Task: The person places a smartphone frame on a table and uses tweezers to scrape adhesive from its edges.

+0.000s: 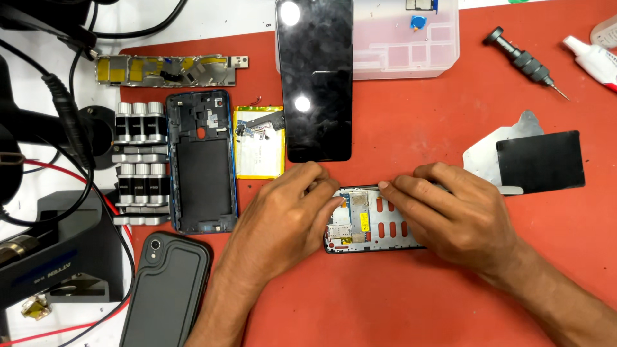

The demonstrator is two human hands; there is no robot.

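On a red mat (398, 302) covering the table, a dark phone case (168, 289) lies at 7 o'clock, and a stripped phone frame (200, 160) at 9 o'clock. At centre, 2 hands work an opened phone body (373, 225). The left hand (283, 222) covers its left end, fingers (321, 186) pressed together on the top edge. The right hand (456, 215) does likewise from the right; whether either pinches a part is unclear. Steady, even pressure suits this. A black screen panel (316, 77) lies at 12 o'clock, a screwdriver (524, 61) at 2 o'clock.
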